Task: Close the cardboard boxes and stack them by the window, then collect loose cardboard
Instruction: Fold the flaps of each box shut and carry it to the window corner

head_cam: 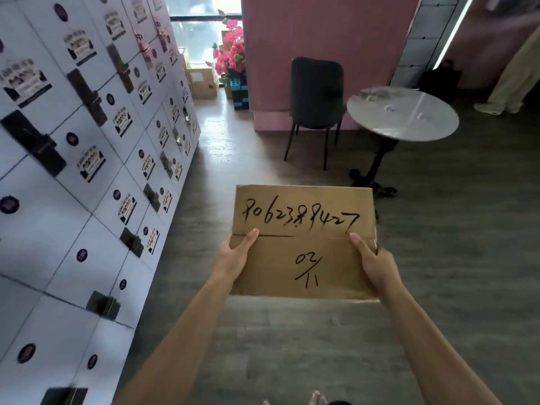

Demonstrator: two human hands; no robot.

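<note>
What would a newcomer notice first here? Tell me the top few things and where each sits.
First, the closed cardboard box at centre, black handwriting on top, held over the floor with the left hand and right hand gripping its two sides. Next, the wall of white lockers running down the left toward the bright window. There another box sits beside pink flowers; a black chair and round table stand at right.
</note>
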